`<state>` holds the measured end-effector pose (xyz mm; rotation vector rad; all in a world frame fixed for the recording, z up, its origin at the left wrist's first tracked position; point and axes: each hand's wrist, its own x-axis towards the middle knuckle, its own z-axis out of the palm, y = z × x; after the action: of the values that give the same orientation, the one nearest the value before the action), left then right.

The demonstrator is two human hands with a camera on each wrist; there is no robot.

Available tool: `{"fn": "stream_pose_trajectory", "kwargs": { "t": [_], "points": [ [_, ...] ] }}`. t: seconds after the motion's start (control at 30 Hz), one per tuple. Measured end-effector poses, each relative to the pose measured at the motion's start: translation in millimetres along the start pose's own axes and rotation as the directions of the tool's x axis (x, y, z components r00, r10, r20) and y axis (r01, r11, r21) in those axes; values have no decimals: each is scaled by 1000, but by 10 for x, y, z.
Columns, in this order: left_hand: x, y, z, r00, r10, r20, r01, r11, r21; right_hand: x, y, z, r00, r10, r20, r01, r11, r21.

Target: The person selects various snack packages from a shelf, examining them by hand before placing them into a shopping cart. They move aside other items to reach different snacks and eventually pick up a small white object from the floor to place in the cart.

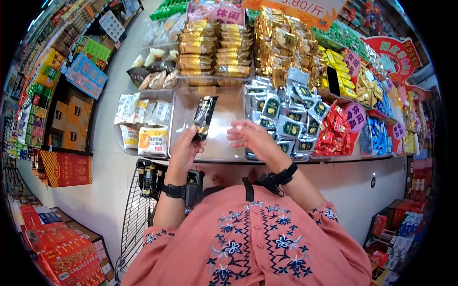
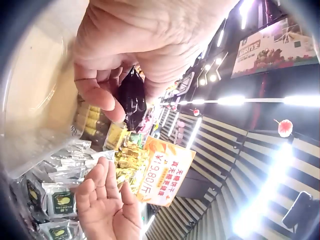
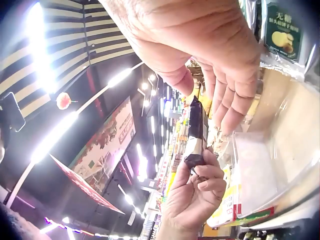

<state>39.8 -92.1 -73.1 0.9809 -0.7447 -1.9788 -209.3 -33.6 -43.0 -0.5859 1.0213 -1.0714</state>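
Note:
The left hand [image 1: 187,147] pinches a black packet with gold print [image 1: 205,114] by its lower end, above a nearly bare clear bin [image 1: 224,143]. In the left wrist view the dark packet [image 2: 132,97] is between the thumb and fingers of the left hand [image 2: 135,45]. To its right, the right hand [image 1: 257,140] has its fingers loosely extended and holds nothing. The right wrist view has the right hand [image 3: 200,55] near the packet's upper end [image 3: 196,130]; whether they touch cannot be told. Below, the left hand [image 3: 195,197] grips the other end.
Silver packets with green labels [image 1: 291,119] fill the bin on the right, white packets [image 1: 152,140] the one on the left. Gold packets [image 1: 198,47] are stacked behind. A black wire cart [image 1: 136,209] holding black packets [image 1: 150,178] stands at lower left.

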Motion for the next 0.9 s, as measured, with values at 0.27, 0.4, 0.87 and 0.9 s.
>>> {"fn": "stream_pose_trajectory", "kwargs": {
  "t": [0.27, 0.4, 0.87, 0.9],
  "points": [
    [-133, -25, 267, 999, -17, 48, 6, 976, 220, 49, -33, 84, 997, -64, -43, 64, 998, 0],
    [-184, -15, 238, 998, 13, 54, -28, 959, 281, 116, 1, 130, 998, -46, -41, 47, 999, 10],
    [-367, -121, 65, 997, -69, 44, 53, 953, 298, 273, 82, 255, 1000, 14, -14, -14, 1000, 8],
    [-379, -106, 69, 996, -79, 49, 60, 951, 303, 283, 106, 253, 1000, 23, -14, -23, 1000, 15]
  ]
}}
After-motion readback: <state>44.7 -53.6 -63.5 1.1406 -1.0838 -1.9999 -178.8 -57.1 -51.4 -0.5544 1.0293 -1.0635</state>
